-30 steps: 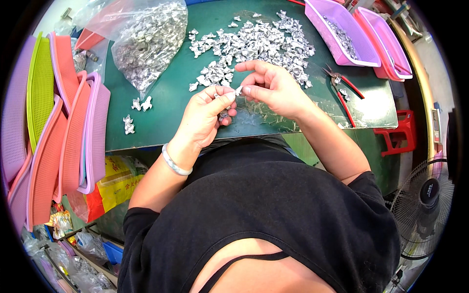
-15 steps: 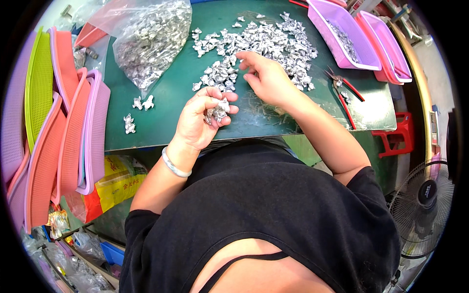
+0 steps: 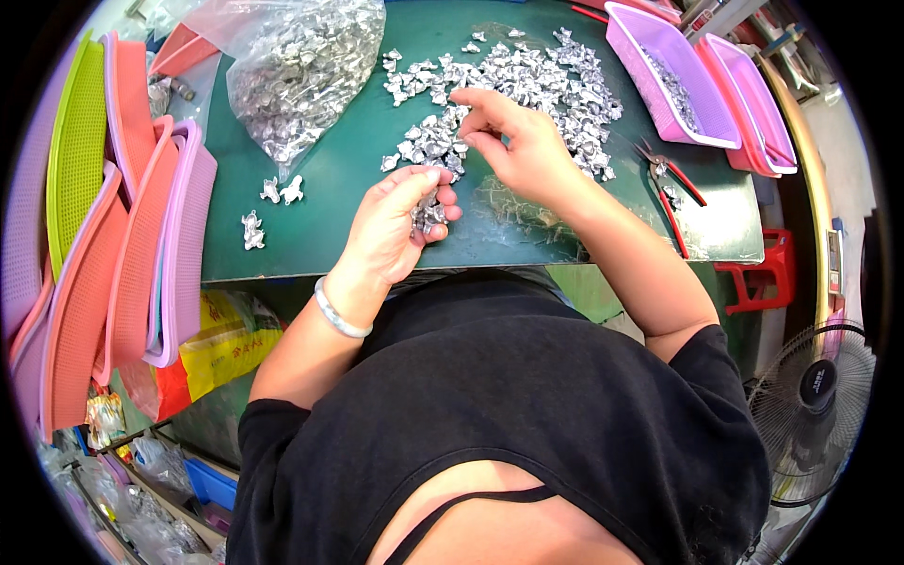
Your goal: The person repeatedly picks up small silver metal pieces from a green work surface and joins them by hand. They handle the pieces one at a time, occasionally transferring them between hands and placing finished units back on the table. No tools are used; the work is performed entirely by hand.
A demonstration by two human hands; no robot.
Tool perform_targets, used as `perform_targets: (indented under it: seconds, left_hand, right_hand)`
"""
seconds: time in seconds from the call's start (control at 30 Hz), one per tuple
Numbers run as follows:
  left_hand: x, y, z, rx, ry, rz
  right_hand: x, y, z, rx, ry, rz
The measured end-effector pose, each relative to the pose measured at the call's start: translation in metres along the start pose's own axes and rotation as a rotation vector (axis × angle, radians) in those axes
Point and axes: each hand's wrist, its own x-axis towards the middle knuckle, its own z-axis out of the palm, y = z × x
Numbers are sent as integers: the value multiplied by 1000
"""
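Observation:
My left hand (image 3: 377, 231) is curled round several small silver metal figurines (image 3: 428, 213), its thumb over them, just above the near part of the table. To its right, my right hand (image 3: 532, 155) hovers over the pile of similar figurines (image 3: 537, 75). Its index finger and thumb are apart, and nothing shows between them. A smaller heap of figurines (image 3: 424, 143) lies between the hands on the dark green table (image 3: 330, 217). Three separate figurines lie at the left, one of them a small figurine (image 3: 252, 230) nearest the table edge.
A clear bag (image 3: 301, 85) full of figurines stands at the back left. Stacked coloured baskets (image 3: 132, 217) crowd the left side. Red-handled cutting pliers (image 3: 670, 193) lie at right, below a purple basket (image 3: 669, 71) holding figurines. A fan (image 3: 815, 414) and red stool (image 3: 763, 273) are farther right.
My left thumb has closed further over the figurines, which now show less. My right hand stays over the pile with its fingers slightly shifted. The whole view has tilted a little.

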Motion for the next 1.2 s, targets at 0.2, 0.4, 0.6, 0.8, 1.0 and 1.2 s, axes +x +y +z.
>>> perform_targets:
  seconds: [0.2,0.4,0.6,0.8,1.0,1.2]
  left_hand:
    - [2,1,12,18,12,-17]
    - [2,-2,12,121,30,5]
    - [-1,-1,16,210,35,2]
    - [-2,0,18,178,14,-62]
    - [-2,1,18,96,-14,-131]
    - [-2,0,18,84,-25,-142]
  right_hand:
    - [-20,-23,-3,21,46,-106]
    - [-29,-22,-6,206,124,-10]
    - [-29,-13,-12,552,-57,369]
    - [-27,-19,-14,663,-107,498]
    - [-31,-17,-14,722,-109,543]
    - [-33,-20,-14,733,-93,562]
